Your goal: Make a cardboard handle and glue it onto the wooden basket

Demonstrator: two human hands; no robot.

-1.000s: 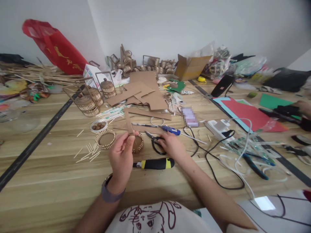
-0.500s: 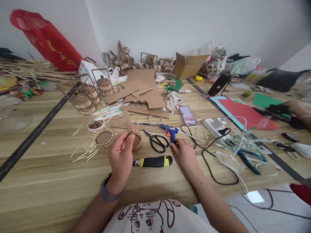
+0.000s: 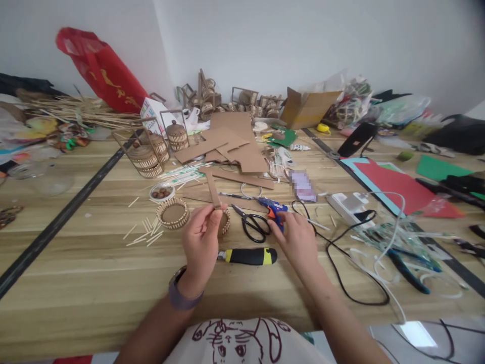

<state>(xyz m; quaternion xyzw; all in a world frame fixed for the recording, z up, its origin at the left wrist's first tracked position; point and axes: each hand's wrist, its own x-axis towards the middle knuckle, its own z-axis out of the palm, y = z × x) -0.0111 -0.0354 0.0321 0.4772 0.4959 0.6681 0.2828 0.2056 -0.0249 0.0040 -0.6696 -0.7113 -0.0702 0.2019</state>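
My left hand [image 3: 202,241] pinches a narrow strip of brown cardboard [image 3: 212,188] between thumb and fingers, and the strip stands up from the grip, leaning left. Partly hidden behind that hand is a small round stick-walled basket [image 3: 225,222]. A similar basket with a cardboard base [image 3: 173,214] sits to its left on the table. My right hand [image 3: 297,240] has its fingers around the handle of a blue hot glue gun [image 3: 273,204], which lies on its side. Between the hands are black-handled scissors [image 3: 252,222] and, nearer me, a black and yellow utility knife [image 3: 250,256].
Short sticks [image 3: 146,233] and a bowl of brown beads [image 3: 162,192] lie at left. Finished lidded baskets [image 3: 144,159] stand beyond them. Cardboard sheets [image 3: 237,141] cover the back middle. At right are a power strip [image 3: 344,208], looping cables and pliers [image 3: 409,273].
The camera has turned left, so everything appears further right. My right hand has moved up over the glue gun's handle. My left hand keeps hold of the cardboard strip.
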